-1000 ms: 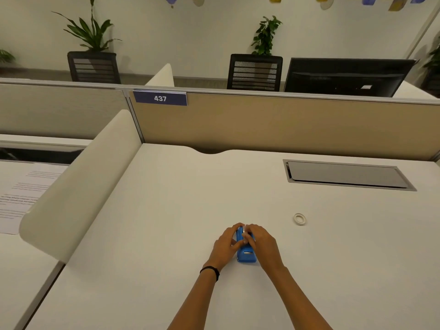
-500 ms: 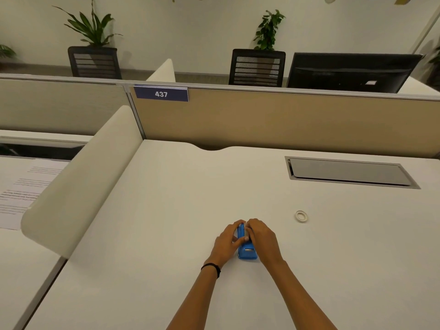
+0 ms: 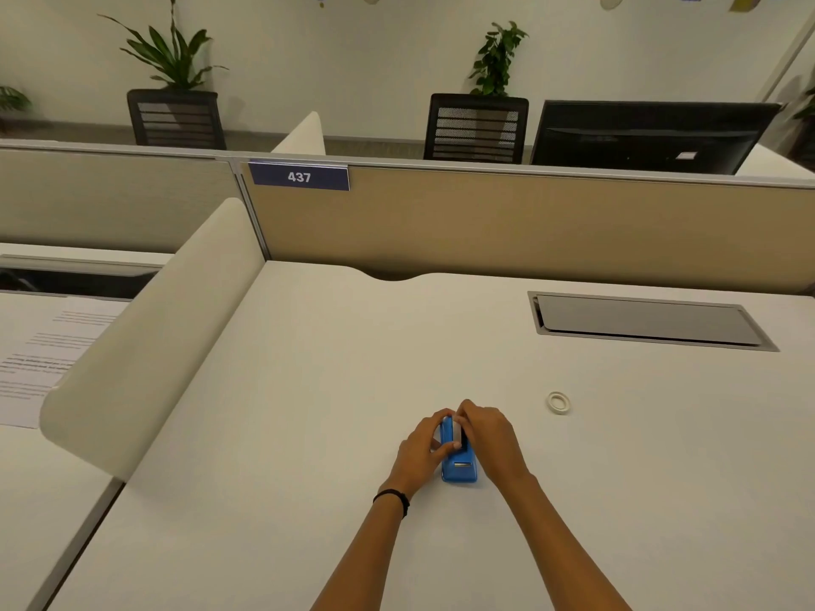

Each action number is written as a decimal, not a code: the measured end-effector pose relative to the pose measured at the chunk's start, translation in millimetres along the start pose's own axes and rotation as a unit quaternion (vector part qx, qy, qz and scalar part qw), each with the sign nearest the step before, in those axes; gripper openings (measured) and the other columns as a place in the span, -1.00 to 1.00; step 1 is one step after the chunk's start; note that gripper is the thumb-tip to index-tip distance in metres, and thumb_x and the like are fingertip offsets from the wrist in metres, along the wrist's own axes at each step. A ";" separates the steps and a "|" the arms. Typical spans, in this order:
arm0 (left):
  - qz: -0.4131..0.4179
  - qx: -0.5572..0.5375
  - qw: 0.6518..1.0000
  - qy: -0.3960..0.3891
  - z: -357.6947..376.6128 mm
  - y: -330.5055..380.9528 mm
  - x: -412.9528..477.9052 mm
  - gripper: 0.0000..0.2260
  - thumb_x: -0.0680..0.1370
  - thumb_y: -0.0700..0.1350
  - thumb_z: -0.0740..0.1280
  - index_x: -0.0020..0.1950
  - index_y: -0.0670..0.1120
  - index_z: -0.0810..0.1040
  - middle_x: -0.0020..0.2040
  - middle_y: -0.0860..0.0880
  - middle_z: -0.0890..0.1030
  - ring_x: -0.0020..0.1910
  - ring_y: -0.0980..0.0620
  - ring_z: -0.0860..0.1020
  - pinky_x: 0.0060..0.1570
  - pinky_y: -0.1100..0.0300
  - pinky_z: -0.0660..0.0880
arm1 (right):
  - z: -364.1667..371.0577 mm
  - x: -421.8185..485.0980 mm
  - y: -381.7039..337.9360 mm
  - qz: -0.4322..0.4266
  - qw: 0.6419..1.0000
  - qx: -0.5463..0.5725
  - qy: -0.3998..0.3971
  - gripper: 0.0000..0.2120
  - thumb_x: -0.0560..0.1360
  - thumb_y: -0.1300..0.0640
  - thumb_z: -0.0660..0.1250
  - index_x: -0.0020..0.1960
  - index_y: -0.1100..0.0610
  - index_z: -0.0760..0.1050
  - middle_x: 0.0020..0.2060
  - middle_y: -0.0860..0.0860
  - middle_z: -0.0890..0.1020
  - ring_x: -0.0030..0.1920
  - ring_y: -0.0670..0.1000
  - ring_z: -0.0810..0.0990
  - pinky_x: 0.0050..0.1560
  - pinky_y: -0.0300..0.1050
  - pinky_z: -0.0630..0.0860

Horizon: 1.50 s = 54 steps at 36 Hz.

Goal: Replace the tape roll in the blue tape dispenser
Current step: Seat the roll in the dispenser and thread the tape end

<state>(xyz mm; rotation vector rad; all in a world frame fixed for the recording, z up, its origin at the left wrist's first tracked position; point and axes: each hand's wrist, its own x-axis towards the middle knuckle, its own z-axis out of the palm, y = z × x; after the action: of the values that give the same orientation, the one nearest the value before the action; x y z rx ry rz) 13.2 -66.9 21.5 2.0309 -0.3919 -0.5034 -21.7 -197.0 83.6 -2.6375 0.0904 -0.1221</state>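
Note:
The blue tape dispenser (image 3: 458,467) stands on the white desk (image 3: 308,390), its cutter end toward me. My left hand (image 3: 419,452) grips its left side, thumb across the body. My right hand (image 3: 489,438) covers its right side, with the fingertips pinching a pale tape roll (image 3: 457,429) seated in the dispenser's top slot. A second small white tape ring (image 3: 558,402) lies flat on the desk, to the right of and beyond my hands.
A grey cable hatch (image 3: 648,321) is set into the desk at the back right. A tan partition (image 3: 529,222) closes the far edge, a curved white divider (image 3: 145,341) the left. Printed paper (image 3: 39,359) lies on the neighbouring desk.
Both hands stay on the dispenser. My right fingertips have shifted up to the roll at its top, and more of the pale roll shows above the blue body.

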 end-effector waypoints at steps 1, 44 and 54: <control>0.001 0.000 1.000 -0.001 0.1 0.0 -0.2 -0.59 0.52 0.08 0.29 0.34 0.17 0.29 0.27 0.04 0.47 -0.12 0.09 0.55 0.08 0.14 0.53 | -0.8 0.9 -0.2 0.000 1.000 0.000 0.002 -0.79 0.53 0.08 0.24 -0.09 0.24 0.48 -0.23 0.15 0.65 -0.26 0.08 0.59 -0.23 -0.25 0.43; -0.011 0.013 1.000 0.026 3.1 5.9 2.7 -0.69 0.59 0.03 0.15 0.33 0.04 0.36 0.30 -0.01 0.49 0.23 -0.01 0.48 0.27 0.10 0.39 | -10.7 -13.5 2.7 -0.063 0.996 0.021 0.059 -0.89 0.44 0.22 0.37 -0.09 0.27 0.57 -0.21 0.20 0.68 -0.21 0.15 0.63 -0.08 -0.07 0.56; -0.001 0.004 0.999 0.036 5.6 2.1 5.4 -0.72 0.59 0.00 0.17 0.30 0.04 0.37 0.29 0.00 0.50 0.22 0.01 0.49 0.24 0.13 0.41 | -6.0 -20.9 2.6 -0.143 0.983 -0.042 0.107 -0.75 0.12 0.22 0.61 -0.32 0.20 0.58 -0.41 0.09 0.64 -0.45 0.00 0.59 -0.34 -0.20 0.58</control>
<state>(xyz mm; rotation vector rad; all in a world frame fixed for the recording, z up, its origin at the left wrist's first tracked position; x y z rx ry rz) 15.0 -74.6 19.8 2.0507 -0.3482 -0.4285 -43.2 -200.2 86.1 -2.6979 -0.2179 -0.5094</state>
